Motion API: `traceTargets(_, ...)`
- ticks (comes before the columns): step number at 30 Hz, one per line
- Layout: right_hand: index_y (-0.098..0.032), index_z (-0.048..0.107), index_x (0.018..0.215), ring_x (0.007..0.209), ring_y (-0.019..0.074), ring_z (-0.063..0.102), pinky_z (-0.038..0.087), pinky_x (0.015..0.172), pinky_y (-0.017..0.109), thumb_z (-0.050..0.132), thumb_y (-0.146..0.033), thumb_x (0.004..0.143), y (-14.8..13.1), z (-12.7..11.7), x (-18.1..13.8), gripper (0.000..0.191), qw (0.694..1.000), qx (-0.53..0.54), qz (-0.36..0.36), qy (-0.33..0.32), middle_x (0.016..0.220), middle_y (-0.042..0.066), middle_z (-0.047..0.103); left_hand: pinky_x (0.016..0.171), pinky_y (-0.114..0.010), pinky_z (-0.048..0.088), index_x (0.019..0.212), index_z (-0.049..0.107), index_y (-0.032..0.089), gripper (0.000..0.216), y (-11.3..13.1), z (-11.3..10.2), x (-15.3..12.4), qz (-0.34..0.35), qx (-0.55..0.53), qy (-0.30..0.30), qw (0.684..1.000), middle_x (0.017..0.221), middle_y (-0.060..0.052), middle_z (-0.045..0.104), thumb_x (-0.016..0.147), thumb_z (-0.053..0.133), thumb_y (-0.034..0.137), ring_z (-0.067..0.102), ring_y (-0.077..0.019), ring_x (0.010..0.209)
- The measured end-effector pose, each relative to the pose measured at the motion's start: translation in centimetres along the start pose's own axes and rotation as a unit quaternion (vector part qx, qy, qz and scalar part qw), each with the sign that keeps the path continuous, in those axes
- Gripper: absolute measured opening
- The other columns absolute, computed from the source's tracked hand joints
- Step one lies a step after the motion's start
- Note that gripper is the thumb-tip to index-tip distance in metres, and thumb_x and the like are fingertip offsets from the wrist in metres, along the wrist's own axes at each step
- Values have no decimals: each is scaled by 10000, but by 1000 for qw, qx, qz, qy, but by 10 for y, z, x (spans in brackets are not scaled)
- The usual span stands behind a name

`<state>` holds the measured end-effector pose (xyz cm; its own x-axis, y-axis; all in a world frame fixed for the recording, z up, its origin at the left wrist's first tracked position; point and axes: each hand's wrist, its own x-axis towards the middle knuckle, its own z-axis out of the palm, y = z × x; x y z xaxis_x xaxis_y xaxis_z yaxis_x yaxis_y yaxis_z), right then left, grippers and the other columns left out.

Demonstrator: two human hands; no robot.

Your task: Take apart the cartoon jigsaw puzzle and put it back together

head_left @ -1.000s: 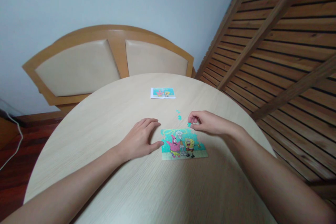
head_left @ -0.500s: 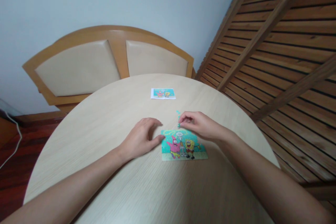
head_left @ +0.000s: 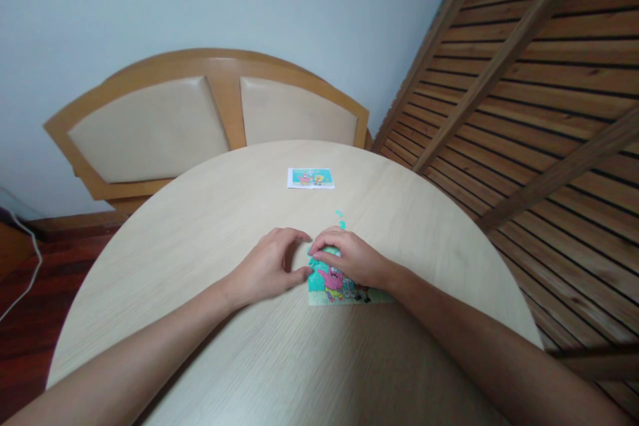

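Observation:
A jigsaw puzzle [head_left: 324,296] with a teal background and cartoon figures lies flat on the table, partly covered by my right hand. My right hand [head_left: 354,258] reaches across it to the upper left corner, thumb and fingers pinched around a small teal puzzle piece [head_left: 313,262] that is mostly hidden. At the puzzle's left edge rests my left hand [head_left: 272,263], thumb and index finger apart with nothing between them. Just beyond my right hand lie a loose teal piece [head_left: 342,224] and another small piece [head_left: 339,213].
Farther back on the round wooden table [head_left: 200,233] lies a small printed picture card [head_left: 312,178] with the same cartoon scene. A padded chair back [head_left: 233,80] stands behind the table against the wall. A slatted wooden screen [head_left: 524,93] rises on the right.
My right hand has moved left and nearer, from the loose pieces above the puzzle to its upper left corner, carrying a small teal puzzle piece. My left hand has barely shifted.

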<state>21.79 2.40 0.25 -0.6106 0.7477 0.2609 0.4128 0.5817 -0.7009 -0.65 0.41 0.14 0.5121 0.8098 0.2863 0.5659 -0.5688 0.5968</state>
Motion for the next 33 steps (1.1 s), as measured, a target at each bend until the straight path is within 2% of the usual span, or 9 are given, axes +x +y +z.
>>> traceTargets(3,-210,752,931,1039,216,641,468,977,377,638,-271,964,3,2,1,133,1000,-7,-18,-2,991,64,745,1032,-512,476,1264,569,239,574,-4,1,-2,34,26,-19,999,1284,-100,654,774,819,404,589,-314,1199)
traceTargets(11,-234,771,996,1105,227,611,449,1025,400,618,-244,978,7,4,3,154,997,-49,-49,-19,995,52,750,1057,-517,453,1269,553,244,572,-6,5,-3,44,45,-23,998,1321,-100,628,793,813,426,565,-317,1236)
traceTargets(15,-232,766,1083,1115,227,600,453,1026,410,571,-223,1000,7,0,1,212,995,-61,-71,-25,1065,67,749,1051,-517,457,1268,546,233,576,-6,4,-3,42,48,-26,998,1320,-107,625,795,814,421,565,-320,1230)
traceTargets(18,-237,745,1142,1138,227,587,471,1016,406,548,-232,1011,4,-8,-1,236,997,-60,-47,-9,1107,78,730,1051,-519,458,1280,546,240,588,-6,5,-2,41,51,-27,997,1318,-108,625,792,815,426,568,-323,1229)
traceTargets(22,-232,743,1104,1103,227,611,495,975,390,578,-233,988,3,-21,-5,202,997,-77,-10,-5,1068,77,731,1054,-523,457,1286,553,236,594,-5,4,-3,38,55,-25,997,1325,-116,623,792,803,451,567,-327,1240)
traceTargets(27,-225,768,983,956,218,660,468,974,394,678,-283,928,6,-39,-8,120,988,-125,-39,-82,947,47,751,1040,-512,474,1241,572,217,424,-2,7,-2,26,55,-3,998,1242,-112,660,886,701,409,600,-305,1182)
traceTargets(30,-227,789,1005,960,220,668,467,962,376,715,-348,908,5,-49,-10,172,980,-145,-26,-136,988,57,737,1004,-506,493,1208,580,203,317,-1,11,0,2,67,17,998,1183,-115,669,934,630,355,612,-305,1144)
traceTargets(33,-238,793,1075,1008,232,657,487,925,350,747,-366,872,-2,-57,-12,244,974,-148,9,-169,1072,68,711,991,-515,490,1195,577,194,303,0,15,2,-8,84,28,996,1185,-117,662,926,630,320,604,-318,1148)
